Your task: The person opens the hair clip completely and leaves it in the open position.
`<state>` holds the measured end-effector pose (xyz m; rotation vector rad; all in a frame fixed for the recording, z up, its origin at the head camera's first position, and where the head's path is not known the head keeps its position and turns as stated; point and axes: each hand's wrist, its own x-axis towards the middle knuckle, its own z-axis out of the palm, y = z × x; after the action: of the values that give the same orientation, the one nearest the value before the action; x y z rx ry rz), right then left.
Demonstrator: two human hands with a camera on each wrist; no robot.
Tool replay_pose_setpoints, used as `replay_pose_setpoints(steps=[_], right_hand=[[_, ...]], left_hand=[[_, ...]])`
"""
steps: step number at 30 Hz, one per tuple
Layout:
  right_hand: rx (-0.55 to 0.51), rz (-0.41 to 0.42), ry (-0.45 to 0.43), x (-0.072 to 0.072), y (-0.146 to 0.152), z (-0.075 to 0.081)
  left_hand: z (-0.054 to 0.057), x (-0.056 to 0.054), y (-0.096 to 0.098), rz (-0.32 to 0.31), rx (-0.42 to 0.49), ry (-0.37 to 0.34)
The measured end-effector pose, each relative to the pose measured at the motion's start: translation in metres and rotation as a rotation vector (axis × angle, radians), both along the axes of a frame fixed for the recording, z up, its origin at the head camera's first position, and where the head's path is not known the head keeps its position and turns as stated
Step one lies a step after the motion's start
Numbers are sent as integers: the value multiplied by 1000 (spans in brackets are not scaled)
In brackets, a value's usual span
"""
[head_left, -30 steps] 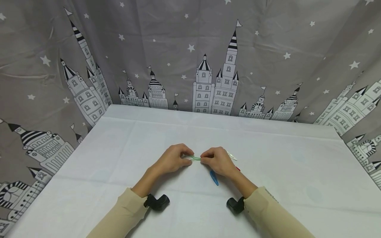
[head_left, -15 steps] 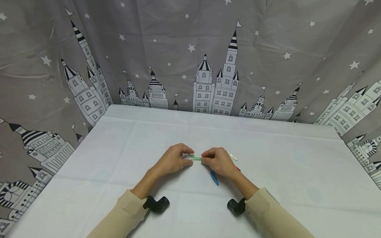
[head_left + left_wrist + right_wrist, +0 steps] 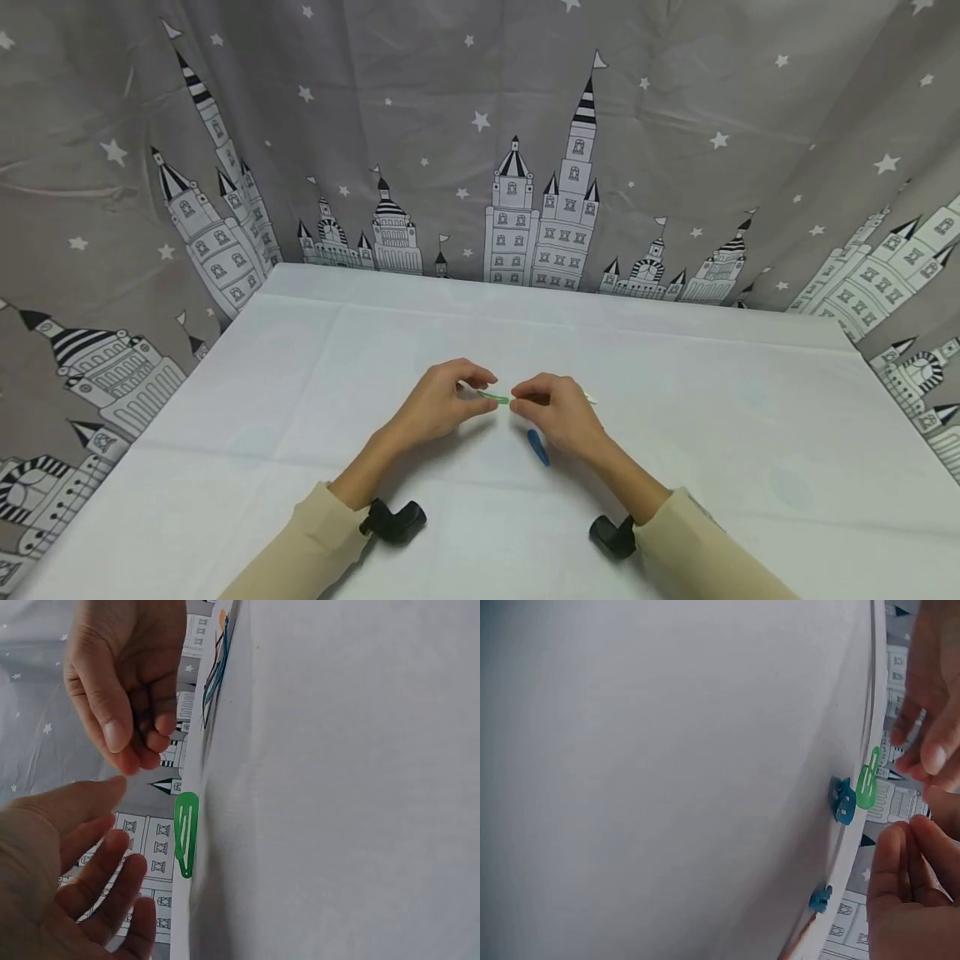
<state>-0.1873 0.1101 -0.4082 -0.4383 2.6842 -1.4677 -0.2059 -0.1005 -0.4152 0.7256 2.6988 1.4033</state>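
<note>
A green snap hair clip [image 3: 495, 399] lies on the white cloth between the two hands; the left wrist view shows the whole clip [image 3: 186, 836] flat on the cloth. My left hand [image 3: 450, 400] is at its left, fingers parted and thumb tip close beside the clip. To its right is my right hand [image 3: 555, 408], thumb and fingertips near the clip's end, with nothing visible between them. In the left wrist view the right hand's fingers hang loosely curled. A blue hair clip [image 3: 538, 447] lies just below the right hand.
A pale clip [image 3: 590, 399] shows partly behind the right hand. In the right wrist view, two blue clips [image 3: 844, 801] lie along the cloth, and a reddish-brown thing [image 3: 799, 936] lies near the lower one. A grey castle-print curtain [image 3: 420, 100] hangs behind the table [image 3: 712, 417].
My right hand has drawn back slightly to the right from the green clip, and its forearm has shifted right. The left hand has edged right. The red thing is now hidden.
</note>
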Motion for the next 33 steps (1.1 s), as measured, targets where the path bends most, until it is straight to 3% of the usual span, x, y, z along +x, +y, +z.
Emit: replay_pose_setpoints(steps=[10, 17, 22, 28, 33], right_hand=[[-6, 8, 26, 19, 13, 8], [22, 34, 35, 28, 28, 17], [43, 34, 26, 32, 38, 20], [38, 29, 0, 35, 44, 18], [50, 49, -24, 38, 42, 11]], left_hand=[[4, 8, 12, -101, 42, 41], [4, 17, 26, -172, 48, -20], [2, 21, 35, -186, 57, -85], [-6, 22, 43, -193, -5, -95], [-6, 24, 46, -196, -75, -71]])
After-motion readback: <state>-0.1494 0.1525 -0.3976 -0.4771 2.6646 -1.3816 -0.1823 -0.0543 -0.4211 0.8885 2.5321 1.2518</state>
